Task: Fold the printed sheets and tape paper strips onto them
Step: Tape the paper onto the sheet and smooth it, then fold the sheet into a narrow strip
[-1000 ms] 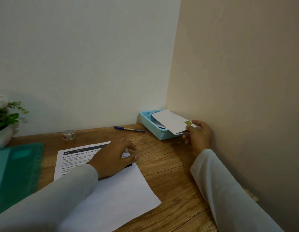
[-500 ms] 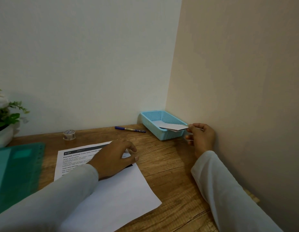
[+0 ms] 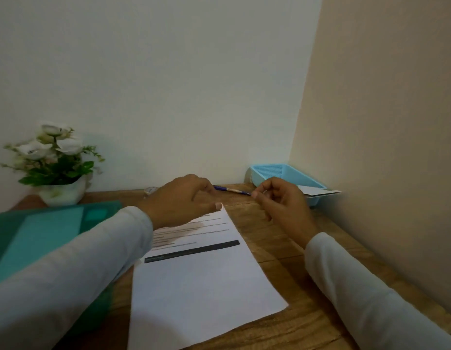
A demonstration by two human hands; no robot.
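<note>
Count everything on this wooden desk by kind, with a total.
Paper sheets: 2 (printed white sheet, folded white paper)
Light blue plastic basket: 1
Blue pen: 1
Small tape roll: 1
Green plastic mat: 1
White pot of flowers: 1
Total: 7

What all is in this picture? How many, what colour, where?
desk: 1, brown wood, under everything
sheet: 1, white, printed, mid-desk
basket: 1, light blue, far right corner
folded paper: at least 1, white, in the basket
pen: 1, blue, left of the basket
tape roll: 1, pale, far edge, partly hidden
flower pot: 1, white, far left
mat: 1, green, left
sleeves: 2, white, both arms
left hand: 1, at the sheet's far edge
right hand: 1, fingers loosely curled, nothing seen in them, near the basket
</note>
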